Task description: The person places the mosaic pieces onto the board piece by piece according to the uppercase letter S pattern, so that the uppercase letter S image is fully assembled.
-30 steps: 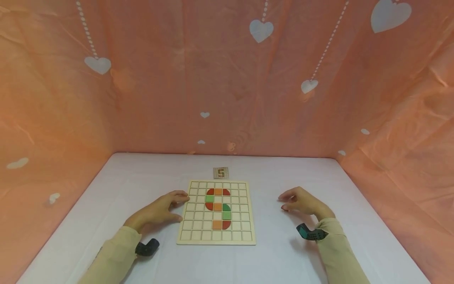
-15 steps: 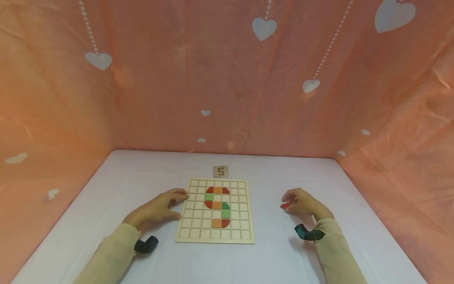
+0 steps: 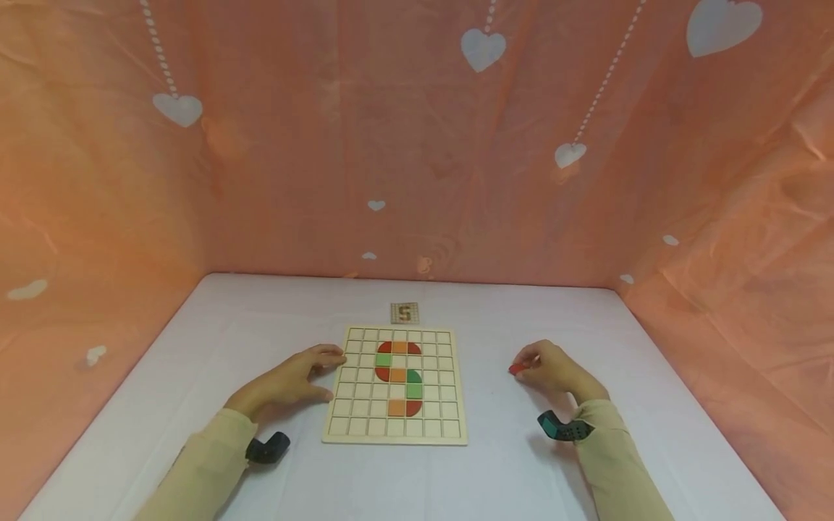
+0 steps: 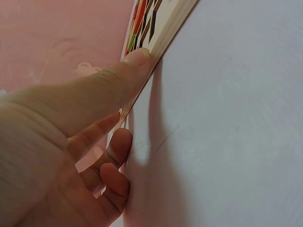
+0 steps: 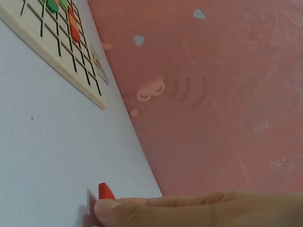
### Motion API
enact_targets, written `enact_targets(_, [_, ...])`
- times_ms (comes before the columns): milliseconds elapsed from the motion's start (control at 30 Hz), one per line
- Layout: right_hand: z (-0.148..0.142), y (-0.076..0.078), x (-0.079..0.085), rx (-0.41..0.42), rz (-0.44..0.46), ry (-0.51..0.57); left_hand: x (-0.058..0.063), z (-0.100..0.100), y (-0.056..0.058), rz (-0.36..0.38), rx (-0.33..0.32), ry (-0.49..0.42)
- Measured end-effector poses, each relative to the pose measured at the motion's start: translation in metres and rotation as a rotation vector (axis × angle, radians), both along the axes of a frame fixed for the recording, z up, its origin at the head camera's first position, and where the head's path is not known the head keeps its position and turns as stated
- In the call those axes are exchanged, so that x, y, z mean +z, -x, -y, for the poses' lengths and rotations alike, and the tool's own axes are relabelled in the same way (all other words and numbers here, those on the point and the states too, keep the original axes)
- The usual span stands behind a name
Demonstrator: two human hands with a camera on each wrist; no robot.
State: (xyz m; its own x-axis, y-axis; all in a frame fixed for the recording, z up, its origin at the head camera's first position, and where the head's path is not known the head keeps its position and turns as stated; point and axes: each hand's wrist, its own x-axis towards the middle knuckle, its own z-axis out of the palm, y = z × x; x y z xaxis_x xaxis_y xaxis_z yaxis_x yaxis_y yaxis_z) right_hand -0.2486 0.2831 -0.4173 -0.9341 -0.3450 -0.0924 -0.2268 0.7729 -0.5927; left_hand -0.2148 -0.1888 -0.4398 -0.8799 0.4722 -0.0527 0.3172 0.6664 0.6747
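Note:
A pale wooden grid board (image 3: 355,427) lies on the white table in the head view. Red, orange and green tiles (image 3: 399,375), some square and some with one rounded corner, form an S-like shape in its cells. My left hand (image 3: 293,380) rests along the board's left edge; in the left wrist view its thumb (image 4: 109,87) touches that edge, with the lower fingers bent beneath. To the right of the board, my right hand (image 3: 554,367) pinches a small red tile (image 3: 516,368) between thumb and fingers. The right wrist view shows this tile's tip, with the rest hidden behind the thumb (image 5: 106,210).
Behind the board lies a small card (image 3: 405,313) with an S-shaped pattern on a grid. An orange cloth with pale hearts (image 3: 483,49) encloses the white table (image 3: 495,463) at the back and sides.
The red tile in my right hand has turned and now shows beyond the fingertips; that hand shifts slightly. My left hand stays at the board's edge. The head view has tilted slightly.

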Motion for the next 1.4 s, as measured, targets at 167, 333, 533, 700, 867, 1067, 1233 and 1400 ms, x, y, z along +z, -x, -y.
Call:
enact_targets(167, [0.006,0.000,0.003,0.032,-0.028,0.021,-0.001,0.000,-0.001,-0.001,0.003,-0.002])
enact_targets(333, [0.013,0.000,0.004,0.060,-0.066,0.044,-0.002,-0.001,0.000,-0.007,0.008,0.003])
enact_targets(533, [0.022,0.000,0.005,0.033,-0.067,0.057,-0.002,-0.002,0.000,0.004,0.032,0.015])
enact_targets(700, [0.030,0.001,0.005,0.035,-0.089,0.078,0.000,-0.001,-0.001,0.008,0.014,0.003])
enact_targets(867, [0.036,0.001,0.003,0.040,-0.093,0.118,0.001,-0.002,-0.002,0.019,0.012,-0.007])
enact_targets(1067, [0.038,0.001,0.000,0.075,-0.106,0.162,-0.001,-0.003,-0.001,0.033,0.036,0.004])
enact_targets(1233, [0.040,0.002,-0.002,0.089,-0.111,0.171,0.000,-0.002,-0.001,0.035,0.031,-0.005])
enact_targets(1400, [0.046,0.000,0.000,0.121,-0.125,0.193,0.002,-0.002,-0.002,0.034,0.033,0.000])
